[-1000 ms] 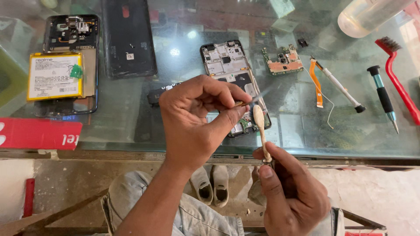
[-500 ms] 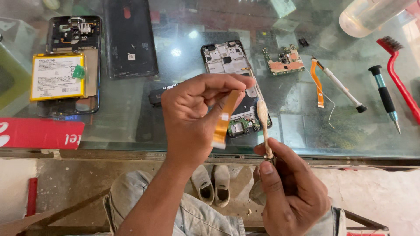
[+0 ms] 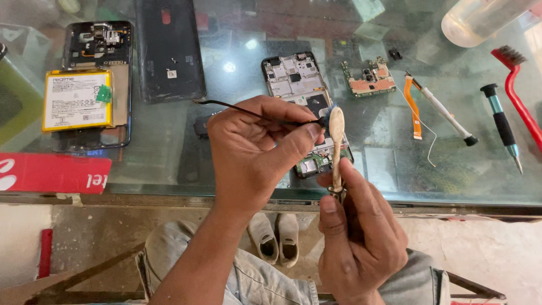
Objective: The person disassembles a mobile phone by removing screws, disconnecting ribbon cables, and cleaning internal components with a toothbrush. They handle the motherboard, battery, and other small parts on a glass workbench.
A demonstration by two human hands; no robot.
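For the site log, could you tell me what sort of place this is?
Probably a phone repair bench: opened phone frames and a loose circuit board lie on a glass counter, with a precision screwdriver and red brush alongside.

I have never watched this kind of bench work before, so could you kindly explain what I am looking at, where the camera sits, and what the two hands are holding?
There is no machine here: the camera is worn on a person's head and looks down at their own two bare hands over a glass table. The left hand pinches a thin black tool. The right hand holds a pale spoon-shaped stick upright; the tool's tip meets its rounded top.

On the glass lie an opened phone frame showing its circuitry, a second opened phone with a yellow battery, a black back cover, a small circuit board, an orange flat cable, a screwdriver, a red brush and a clear bottle.
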